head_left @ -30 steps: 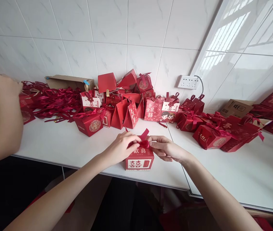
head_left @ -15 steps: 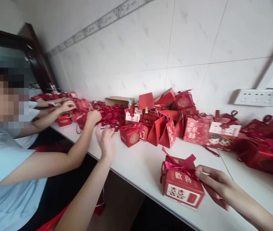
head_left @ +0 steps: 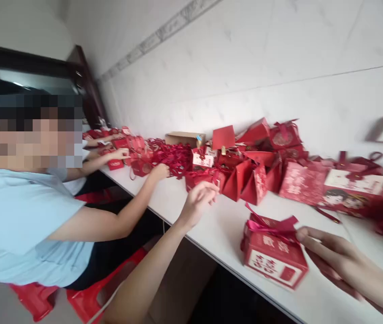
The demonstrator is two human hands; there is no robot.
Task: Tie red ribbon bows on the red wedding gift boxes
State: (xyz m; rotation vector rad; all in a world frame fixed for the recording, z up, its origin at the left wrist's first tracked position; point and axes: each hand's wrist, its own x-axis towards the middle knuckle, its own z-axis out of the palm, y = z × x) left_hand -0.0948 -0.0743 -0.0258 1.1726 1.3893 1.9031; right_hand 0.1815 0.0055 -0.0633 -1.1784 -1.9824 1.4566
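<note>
A red gift box point(head_left: 275, 252) with white-and-red lettering stands on the white tabletop near me. A magenta ribbon point(head_left: 274, 227) is tied in a bow across its top. My right hand point(head_left: 336, 256) pinches the ribbon's right end between thumb and finger, at the box's upper right corner. To the left of the box, my left hand point(head_left: 198, 202) hovers over the table with loosely bent fingers, and nothing shows in it. Behind my left hand stands another red box point(head_left: 194, 180) that it partly hides.
Folded red boxes point(head_left: 250, 180) and bags point(head_left: 304, 182) line the wall. Magenta ribbons point(head_left: 174, 157) lie heaped before a cardboard box point(head_left: 184, 137). On my left, a person in a light blue shirt point(head_left: 25, 216) reaches a hand point(head_left: 160, 172) toward the ribbons. Red stools point(head_left: 97, 292) stand below.
My left hand has moved right, away from the ribbon heap and closer to the near gift box. The view has turned left. My right hand stays at the bow.
</note>
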